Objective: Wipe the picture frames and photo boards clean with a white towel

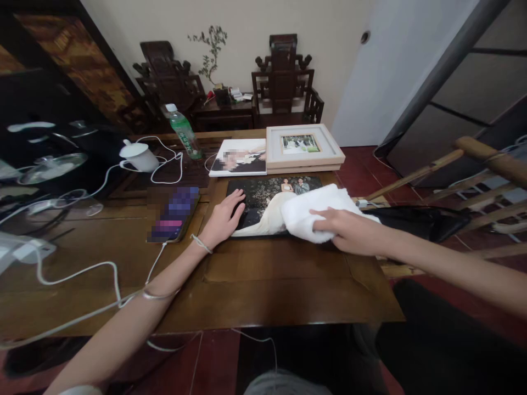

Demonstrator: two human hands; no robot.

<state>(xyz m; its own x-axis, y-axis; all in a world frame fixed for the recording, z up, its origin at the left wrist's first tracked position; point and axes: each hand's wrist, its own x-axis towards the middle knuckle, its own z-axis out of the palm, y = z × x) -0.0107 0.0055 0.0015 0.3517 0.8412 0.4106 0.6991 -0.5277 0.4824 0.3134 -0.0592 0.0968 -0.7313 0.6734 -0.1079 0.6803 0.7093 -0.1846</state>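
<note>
A dark wedding photo panel [263,200] lies flat on the wooden table, showing a couple and a long pale dress. My left hand [224,218] rests on its left edge with the fingers stretched out, holding nothing. In my right hand [348,230] is a folded white towel [317,211], gripped from the near side. The towel lies over the panel's right part and hides that corner. Just behind the panel are a white-edged photo print [239,157] and a light wooden picture frame [302,145], which seems stacked on another.
Left of the panel, a phone [173,215] is plugged into a white cable. A white lidded cup [139,156] and a green-labelled bottle [184,131] stand farther back. The table's near edge [288,323] runs before me; a wooden chair [486,186] stands at right.
</note>
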